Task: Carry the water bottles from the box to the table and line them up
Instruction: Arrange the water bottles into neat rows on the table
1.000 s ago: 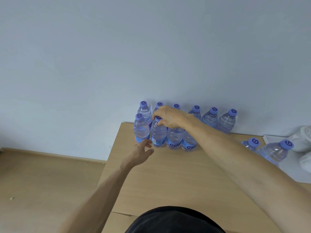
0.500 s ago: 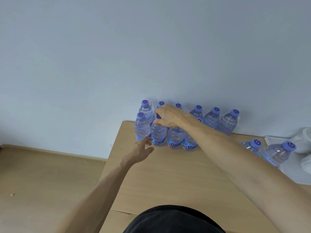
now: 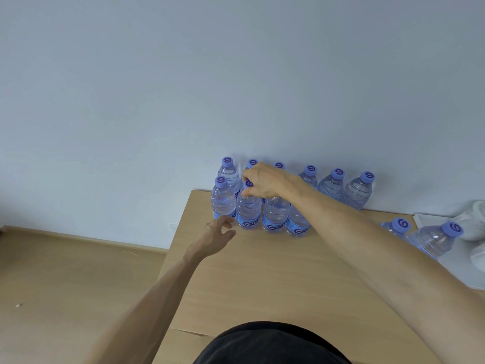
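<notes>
Clear water bottles with purple caps stand in two rows at the far left of the wooden table [image 3: 275, 271]. The back row [image 3: 332, 183] lines the wall; the front row [image 3: 275, 215] stands just before it. My right hand [image 3: 265, 181] reaches over the front row and pinches the neck of the second bottle from the left [image 3: 248, 208], just under its cap. My left hand [image 3: 216, 236] hovers with relaxed fingers by the base of the leftmost front bottle [image 3: 223, 199]; whether it touches is unclear. The box is out of view.
Two more bottles [image 3: 433, 237] stand at the right beside a white sheet [image 3: 462, 266] and white objects [image 3: 475, 222]. The table's left edge drops to a wooden floor [image 3: 65, 285]. A pale wall rises right behind the back row.
Both hands have stayed almost in place: the right keeps its pinch at the second front bottle's top, the left stays low by the first bottle. Only the view shifted slightly.
</notes>
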